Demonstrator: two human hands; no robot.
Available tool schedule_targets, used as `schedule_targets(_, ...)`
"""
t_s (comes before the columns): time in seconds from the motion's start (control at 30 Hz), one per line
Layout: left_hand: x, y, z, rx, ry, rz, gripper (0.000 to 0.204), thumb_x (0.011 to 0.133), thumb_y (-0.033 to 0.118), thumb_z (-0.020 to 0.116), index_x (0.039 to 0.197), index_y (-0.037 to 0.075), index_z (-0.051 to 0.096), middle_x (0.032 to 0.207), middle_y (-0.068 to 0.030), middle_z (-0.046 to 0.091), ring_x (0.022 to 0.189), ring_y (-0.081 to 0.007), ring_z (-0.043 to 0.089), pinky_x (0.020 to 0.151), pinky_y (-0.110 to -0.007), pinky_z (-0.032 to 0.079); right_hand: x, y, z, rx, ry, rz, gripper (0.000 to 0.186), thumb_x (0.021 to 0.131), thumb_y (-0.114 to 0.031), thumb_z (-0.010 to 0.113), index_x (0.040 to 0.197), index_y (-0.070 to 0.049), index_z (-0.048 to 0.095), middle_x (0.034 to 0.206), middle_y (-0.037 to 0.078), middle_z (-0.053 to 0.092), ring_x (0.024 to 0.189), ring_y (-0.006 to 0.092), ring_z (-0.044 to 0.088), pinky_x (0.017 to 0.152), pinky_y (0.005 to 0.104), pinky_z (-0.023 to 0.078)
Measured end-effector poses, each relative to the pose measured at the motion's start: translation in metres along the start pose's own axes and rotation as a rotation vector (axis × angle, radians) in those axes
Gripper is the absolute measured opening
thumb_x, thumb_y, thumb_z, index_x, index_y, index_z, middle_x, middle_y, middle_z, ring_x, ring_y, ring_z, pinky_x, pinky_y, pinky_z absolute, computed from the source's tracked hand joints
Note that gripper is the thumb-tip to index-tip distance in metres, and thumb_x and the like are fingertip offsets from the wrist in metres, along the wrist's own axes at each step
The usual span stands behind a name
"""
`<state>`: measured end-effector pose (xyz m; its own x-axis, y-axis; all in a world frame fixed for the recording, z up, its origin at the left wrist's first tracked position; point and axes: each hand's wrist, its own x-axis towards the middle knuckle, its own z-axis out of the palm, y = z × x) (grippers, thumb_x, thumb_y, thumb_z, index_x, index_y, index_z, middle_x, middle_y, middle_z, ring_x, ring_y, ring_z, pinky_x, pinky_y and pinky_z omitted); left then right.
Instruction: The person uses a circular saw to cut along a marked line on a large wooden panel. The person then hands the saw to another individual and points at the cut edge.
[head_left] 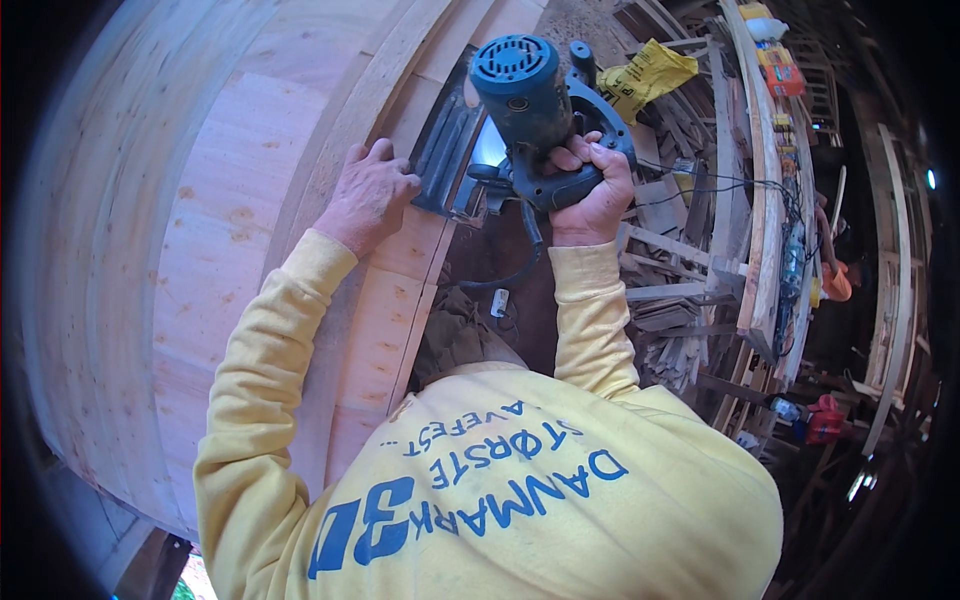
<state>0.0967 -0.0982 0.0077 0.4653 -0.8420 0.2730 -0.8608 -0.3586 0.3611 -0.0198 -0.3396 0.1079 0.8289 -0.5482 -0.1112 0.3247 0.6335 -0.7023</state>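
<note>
My right hand (pixel 592 190) grips the rear handle of a dark blue circular saw (pixel 520 95), with the fingers wrapped round it. The saw's flat metal base plate (pixel 440 150) lies over the edge of the pale wood panels. My left hand (pixel 370 195) is closed, its fingers curled down on a long wooden board (pixel 330 150) just beside the base plate. What its fingertips press on is partly hidden. Both forearms wear yellow sleeves. The saw's blade is out of sight, and bright light shows between the base and the motor.
Pale plywood sheets (pixel 240 180) spread across the left. Wood offcuts (pixel 675 310) are piled at the right, with a yellow bag (pixel 650 75) on top. A black cable (pixel 720 185) runs over to a timber rail (pixel 765 200). Another person in orange (pixel 840 280) is at the far right.
</note>
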Motion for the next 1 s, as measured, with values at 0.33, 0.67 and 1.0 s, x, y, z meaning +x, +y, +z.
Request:
schedule_targets(0.33,0.014,0.000,-0.005,0.007,-0.029,0.002,0.012,0.076,0.009,0.067,0.083,0.014,0.075,0.089,-0.0042,0.065,0.104,-0.0269,0.055,0.088,-0.041,0.040,0.006,-0.001,0.002,-0.057,0.050,-0.036,0.022,0.086,-0.013,0.062,0.106,-0.012,0.055,0.084,0.001,0.052,0.075,0.0160,0.054,0.072,0.0319,0.048)
schedule_targets(0.67,0.019,-0.002,-0.001,-0.008,0.004,0.014,0.006,0.074,0.011,0.073,0.077,0.015,0.070,0.086,-0.0013,0.061,0.102,-0.0253,0.054,0.086,-0.042,0.039,0.008,-0.002,0.004,-0.062,0.065,-0.056,0.022,0.086,-0.012,0.061,0.107,-0.010,0.054,0.083,0.002,0.053,0.075,0.0167,0.054,0.071,0.0308,0.049)
schedule_targets(1.0,0.024,-0.006,0.002,-0.007,-0.002,0.007,0.005,0.074,0.011,0.073,0.076,0.015,0.070,0.086,-0.0017,0.061,0.102,-0.0259,0.054,0.088,-0.043,0.039,0.015,-0.002,0.009,-0.021,0.120,-0.079,0.021,0.083,-0.008,0.062,0.103,-0.005,0.058,0.081,0.003,0.056,0.069,0.0163,0.055,0.066,0.0303,0.051)
